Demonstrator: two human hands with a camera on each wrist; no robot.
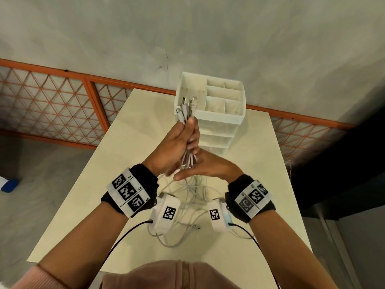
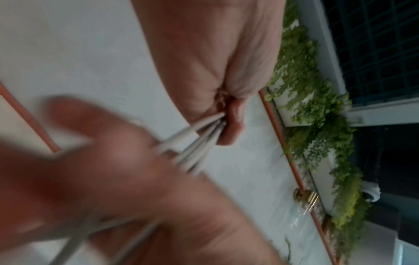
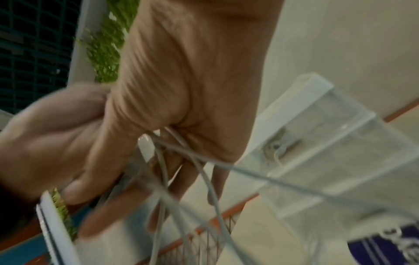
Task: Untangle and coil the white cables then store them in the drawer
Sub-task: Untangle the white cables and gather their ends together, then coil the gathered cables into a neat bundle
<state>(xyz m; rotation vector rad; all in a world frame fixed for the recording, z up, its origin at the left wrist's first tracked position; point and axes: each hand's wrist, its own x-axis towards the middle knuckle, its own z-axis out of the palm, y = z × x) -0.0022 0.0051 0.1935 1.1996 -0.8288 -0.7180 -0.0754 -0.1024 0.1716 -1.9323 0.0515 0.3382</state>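
Several white cables [image 1: 186,110] are bunched in my left hand [image 1: 177,142], which grips them raised above the table, connector ends sticking up. My right hand [image 1: 206,166] sits just below it with its fingers straight. The bundle [image 3: 158,161] runs between its thumb and fingers. The rest of the cables [image 1: 187,207] hang down into a loose tangle on the cream table [image 1: 125,142] between my wrists. Behind the hands stands the white drawer unit [image 1: 220,119], with a compartment tray on top and clear drawers below. The left wrist view is blurred and shows cable ends [image 2: 195,141] leaving a closed fist.
The drawer unit [image 3: 317,125] stands near the table's far edge, and something pale and coiled shows through one clear drawer front. An orange lattice railing [image 1: 62,97] runs behind the table. A blue object [image 1: 10,184] lies on the floor at the left.
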